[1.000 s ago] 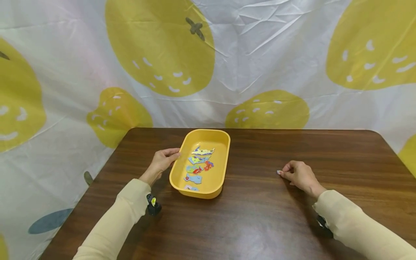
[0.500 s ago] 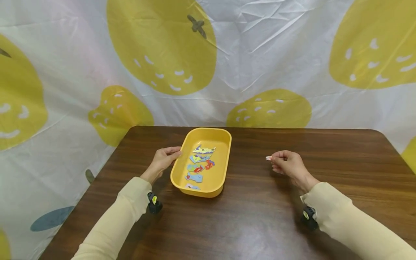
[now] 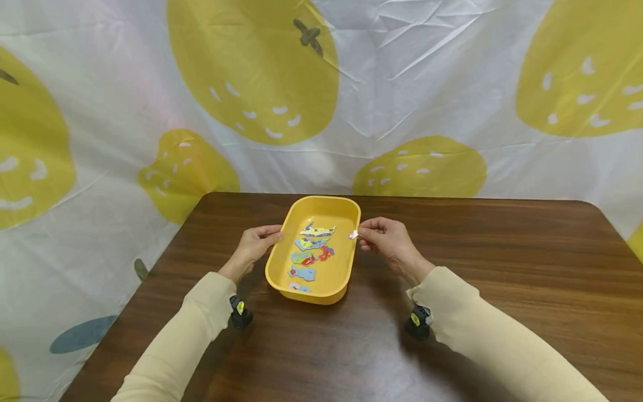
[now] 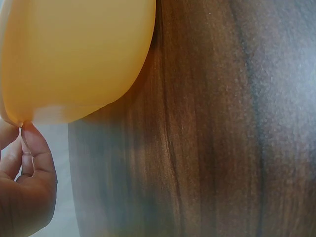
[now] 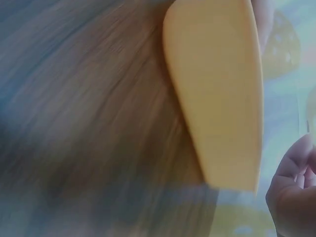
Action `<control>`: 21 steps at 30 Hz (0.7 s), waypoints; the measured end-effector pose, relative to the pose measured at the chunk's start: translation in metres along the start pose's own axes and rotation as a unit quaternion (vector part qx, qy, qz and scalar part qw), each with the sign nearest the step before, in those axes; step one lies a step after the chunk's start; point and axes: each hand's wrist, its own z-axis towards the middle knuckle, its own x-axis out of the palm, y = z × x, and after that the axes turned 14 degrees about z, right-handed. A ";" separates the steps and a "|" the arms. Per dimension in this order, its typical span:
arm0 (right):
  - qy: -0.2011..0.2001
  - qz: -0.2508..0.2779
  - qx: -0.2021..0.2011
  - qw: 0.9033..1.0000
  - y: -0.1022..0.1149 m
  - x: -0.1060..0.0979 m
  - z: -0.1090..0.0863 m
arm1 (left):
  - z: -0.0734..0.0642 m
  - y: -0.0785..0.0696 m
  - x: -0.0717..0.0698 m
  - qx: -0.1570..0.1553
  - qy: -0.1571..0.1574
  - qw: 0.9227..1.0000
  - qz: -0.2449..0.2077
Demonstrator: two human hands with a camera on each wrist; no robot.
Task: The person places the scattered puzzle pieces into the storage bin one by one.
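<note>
A yellow plastic tray point(image 3: 343, 245) stands on the table, turned slightly. My left hand point(image 3: 253, 250) pinches the rim on its left side between thumb and fingers; the left wrist view shows the same left hand point(image 4: 29, 177) at the rim. Inside lie several flat, irregular printed pieces, among them a blue piece point(image 3: 302, 272) and a red piece point(image 3: 326, 253). Over the tray's right rim, my right hand point(image 3: 392, 245) pinches a small whitish printed piece point(image 3: 354, 235) between thumb and fingertips. In the right wrist view the right hand point(image 5: 294, 192) is partly cut off, and its piece is hidden.
The dark brown wooden table point(image 3: 477, 268) extends to both sides of the tray. Behind it hangs a white cloth point(image 3: 382, 100) printed with yellow fruit. A black wrist device point(image 3: 418, 322) sits below the right sleeve, another black device point(image 3: 241, 312) below the left.
My right hand has moved left from the table on the right to the tray's right rim, carrying the small piece. My left hand keeps its grip on the tray.
</note>
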 end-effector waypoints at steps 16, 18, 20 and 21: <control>0.027 -0.117 0.078 0.990 -0.018 0.071 0.019 | -0.001 -0.004 0.001 0.006 -0.003 1.000 -0.003; 0.018 -0.099 0.098 0.990 -0.021 0.073 0.021 | -0.002 -0.004 0.001 0.004 -0.003 1.000 -0.002; 0.006 -0.076 0.117 0.990 -0.023 0.075 0.023 | -0.002 -0.003 0.001 0.003 -0.002 1.000 -0.004; 0.000 -0.067 0.125 0.990 -0.024 0.076 0.024 | -0.002 -0.002 0.000 0.002 -0.003 1.000 -0.004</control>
